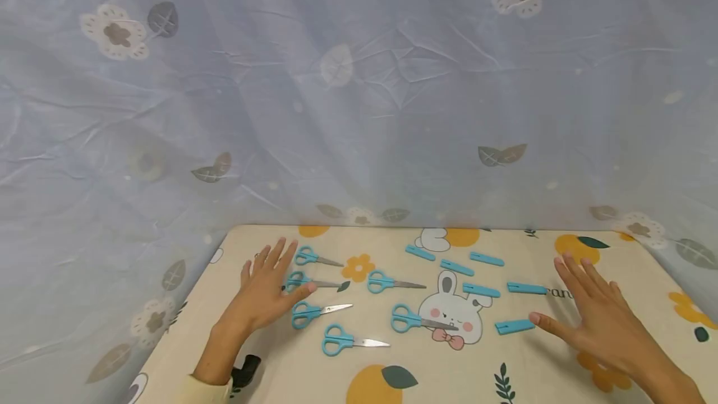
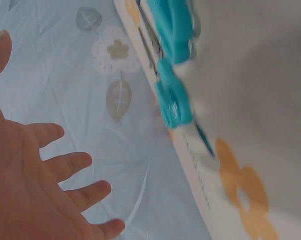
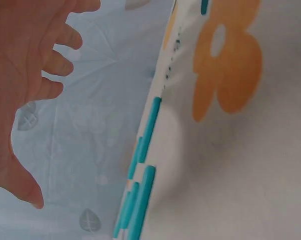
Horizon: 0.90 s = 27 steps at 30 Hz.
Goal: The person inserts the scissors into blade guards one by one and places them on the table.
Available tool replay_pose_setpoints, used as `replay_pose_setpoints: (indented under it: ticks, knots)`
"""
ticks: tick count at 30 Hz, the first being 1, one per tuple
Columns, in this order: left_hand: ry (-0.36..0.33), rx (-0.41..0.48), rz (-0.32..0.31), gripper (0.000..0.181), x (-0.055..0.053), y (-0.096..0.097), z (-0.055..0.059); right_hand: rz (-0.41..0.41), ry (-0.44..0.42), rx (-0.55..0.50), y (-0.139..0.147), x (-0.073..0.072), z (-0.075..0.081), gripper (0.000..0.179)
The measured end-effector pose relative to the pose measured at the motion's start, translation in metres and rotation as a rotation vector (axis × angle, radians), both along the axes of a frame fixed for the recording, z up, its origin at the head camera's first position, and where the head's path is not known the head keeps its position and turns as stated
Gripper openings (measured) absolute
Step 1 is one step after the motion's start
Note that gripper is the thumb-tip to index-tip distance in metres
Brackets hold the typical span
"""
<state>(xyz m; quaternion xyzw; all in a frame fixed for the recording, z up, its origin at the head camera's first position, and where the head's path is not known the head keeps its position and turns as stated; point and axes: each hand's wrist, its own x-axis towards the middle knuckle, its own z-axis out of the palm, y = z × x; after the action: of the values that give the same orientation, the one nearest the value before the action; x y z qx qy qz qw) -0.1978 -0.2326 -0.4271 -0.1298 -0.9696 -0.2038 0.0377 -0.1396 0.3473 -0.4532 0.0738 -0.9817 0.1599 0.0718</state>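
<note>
Head view: six pairs of scissors (image 1: 415, 322), six blue sheaths (image 1: 481, 290).

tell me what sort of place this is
Probably a makeshift indoor tabletop set-up: a floral sheet hangs behind a cartoon-print tablecloth, where scissors and slim blue pieces lie spread out.
</note>
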Motion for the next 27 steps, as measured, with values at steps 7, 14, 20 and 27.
replay_pose_setpoints:
  ticks: [7,14,20,27]
  knots:
    - [0.008,0.021,-0.068,0.097,0.001,0.014,-0.008,0.032,-0.025,-0.01,-0.001,0.001,-0.001,0.115]
    - [-0.04,0.059,-0.077,0.098,0.005,0.019,-0.009,0.015,-0.096,-0.011,-0.009,-0.001,0.001,0.116]
    - [-0.087,0.069,-0.066,0.094,0.009,0.023,-0.015,0.028,-0.106,-0.029,-0.018,-0.002,0.0,0.113]
    - [-0.085,0.078,-0.103,0.089,0.014,0.027,-0.017,0.077,-0.055,-0.054,-0.025,-0.002,-0.006,0.106]
